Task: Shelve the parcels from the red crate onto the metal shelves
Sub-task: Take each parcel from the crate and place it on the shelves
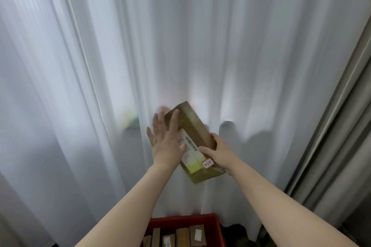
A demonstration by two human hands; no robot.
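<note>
Looking from the head view, the right hand (pixel 217 156) holds the near end of a brown parcel (pixel 192 124), thumb on top, fingers curled round its edge. The left hand (pixel 166 142) lies flat against it, fingers spread. The parcel is up in the air before a white curtain (pixel 200 36), above the red crate (pixel 184 219). No shelf shows. With only one hand gripping, it could tip and fall.

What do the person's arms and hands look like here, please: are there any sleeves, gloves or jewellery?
The left hand and right hand are bare: no gloves, and no ring, watch or bracelet shows on the fingers or wrists. The left forearm and right forearm are bare too, with no sleeve in view down to the picture's lower edge.
</note>
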